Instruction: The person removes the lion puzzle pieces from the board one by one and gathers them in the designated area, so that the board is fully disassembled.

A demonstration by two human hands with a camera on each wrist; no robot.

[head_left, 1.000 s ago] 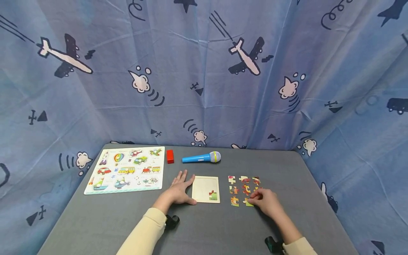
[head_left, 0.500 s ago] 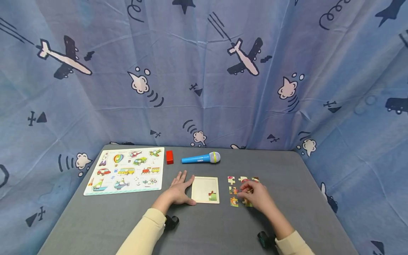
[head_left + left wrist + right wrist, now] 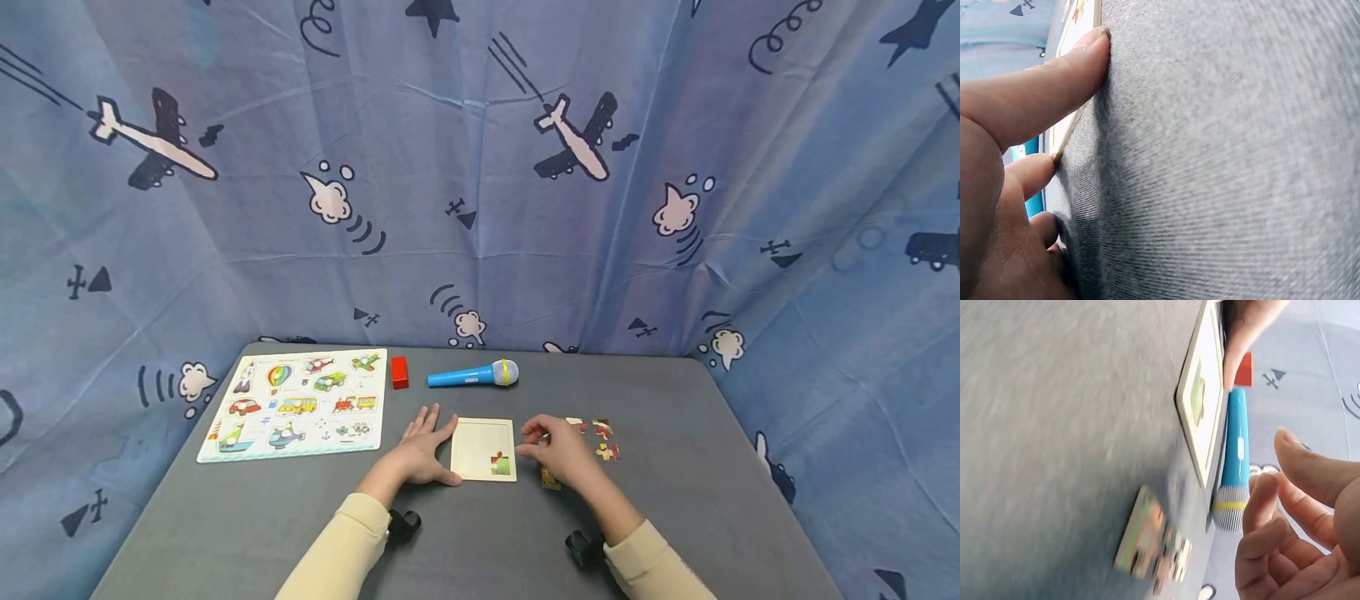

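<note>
In the head view, my left hand (image 3: 415, 454) lies spread at the left edge of a small wooden puzzle tray (image 3: 471, 446). Its thumb (image 3: 1079, 65) and a fingertip touch the tray's side in the left wrist view. One green-and-red puzzle piece (image 3: 500, 463) sits in the tray's lower right corner. My right hand (image 3: 558, 450) hovers just right of the tray with fingers loosely curled; nothing shows between its thumb (image 3: 1291, 447) and fingers. Under and behind it lie several loose puzzle pieces (image 3: 602, 429), partly hidden by the hand and forearm.
A large vehicle picture board (image 3: 303, 404) lies at the back left of the grey table (image 3: 675, 517). Next to it stands a red block (image 3: 399, 372). A blue toy microphone (image 3: 465, 376) lies behind the tray. A patterned curtain (image 3: 480, 167) hangs behind the table.
My right hand has moved left across the loose pieces, from the lower middle one to near the tray's right edge. My left hand has stayed at the tray.
</note>
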